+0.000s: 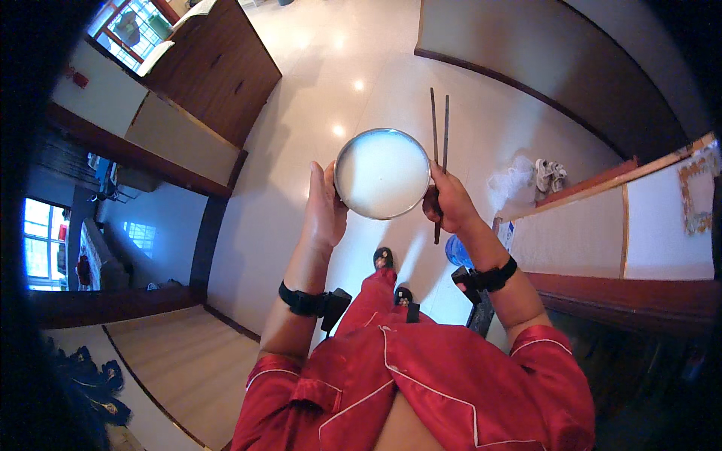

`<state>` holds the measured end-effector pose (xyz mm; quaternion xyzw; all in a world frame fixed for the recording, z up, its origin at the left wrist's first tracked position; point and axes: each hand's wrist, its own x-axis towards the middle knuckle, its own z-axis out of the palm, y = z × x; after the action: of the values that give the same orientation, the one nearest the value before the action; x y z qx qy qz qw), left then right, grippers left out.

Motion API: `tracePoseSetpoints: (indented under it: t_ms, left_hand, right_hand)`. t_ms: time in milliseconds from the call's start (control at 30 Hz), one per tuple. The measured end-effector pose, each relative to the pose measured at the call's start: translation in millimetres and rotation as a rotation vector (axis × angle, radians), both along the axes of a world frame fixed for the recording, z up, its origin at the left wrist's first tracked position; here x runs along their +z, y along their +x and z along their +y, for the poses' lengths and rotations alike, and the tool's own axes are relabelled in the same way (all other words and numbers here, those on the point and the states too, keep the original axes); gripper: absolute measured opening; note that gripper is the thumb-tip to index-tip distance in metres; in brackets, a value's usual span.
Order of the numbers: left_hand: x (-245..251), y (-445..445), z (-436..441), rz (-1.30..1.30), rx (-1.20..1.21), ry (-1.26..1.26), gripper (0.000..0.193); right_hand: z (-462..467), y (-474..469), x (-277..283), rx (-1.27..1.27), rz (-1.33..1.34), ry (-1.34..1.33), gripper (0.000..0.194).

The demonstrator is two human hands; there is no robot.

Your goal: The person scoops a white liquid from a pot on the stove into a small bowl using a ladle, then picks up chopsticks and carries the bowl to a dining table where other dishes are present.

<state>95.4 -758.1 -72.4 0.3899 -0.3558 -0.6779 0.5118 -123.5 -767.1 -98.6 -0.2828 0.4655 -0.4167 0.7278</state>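
A round metal-rimmed bowl (382, 216) is held level in front of my body between both hands. White liquid (381, 175) fills it almost to the rim. My left hand (327, 208) presses against the bowl's left side, its thumb pointing up along the wall. On the opposite side, my right hand (448, 197) supports the bowl and also grips a pair of dark chopsticks (446, 129). Their long ends point away from me, spread slightly apart, and a short end sticks out below the palm. The fingers under the bowl are mostly hidden.
Pale glossy floor (316, 107) stretches ahead. A brown wooden cabinet (217, 73) and a doorway (197, 242) lie left. At right are a blue water bottle (458, 251), a white plastic bag (513, 183), white shoes (548, 176) and a wall edge (575, 197).
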Motion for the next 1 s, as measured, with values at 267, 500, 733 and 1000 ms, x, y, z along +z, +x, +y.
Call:
tracePoseSetpoints:
  t_ms: [267,500,733,1000]
  left_hand:
    - [-4.9,4.1,-97.4,0.007,-0.005,0.009,0.077]
    - [4.9,14.3,-194.5,-0.006,-0.029,0.02,0.075]
    - [14.0,14.7,-270.3,0.032,0.04,0.037,0.074]
    - [17.0,16.1,-361.1,0.045,0.097,0.076,0.075]
  right_hand:
    - [-87.6,10.2,-3.2,-0.065,0.002,-0.031,0.04]
    - [-183.8,15.8,8.0,-0.041,0.001,-0.059,0.04]
    - [-271.1,17.8,14.3,0.016,-0.014,-0.063,0.04]
    - [-372.8,18.9,19.5,0.053,0.009,-0.061,0.04]
